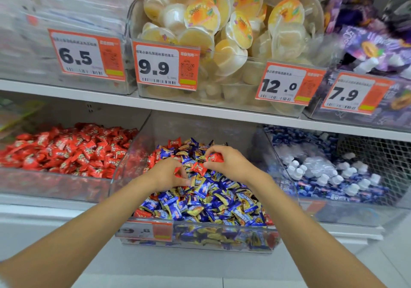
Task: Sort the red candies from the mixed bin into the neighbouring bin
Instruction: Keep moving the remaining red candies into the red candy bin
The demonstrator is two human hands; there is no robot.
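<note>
Both your hands are pinched on red-wrapped candies, left hand (170, 174) and right hand (226, 161), over the clear mixed bin (195, 241) of blue-and-yellow sweets, with several reds left to move into the red-filled neighbouring bin (55, 185) leftward.

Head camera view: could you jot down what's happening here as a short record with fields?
place: shop shelf of clear bins
middle bin: blue and yellow candies with a few red ones
left bin: red candies only
left hand: in the middle bin, fingers on a red candy
right hand: pinching a red candy
loose red candy: between the hands
shelf above: jelly cups, price tags
</note>
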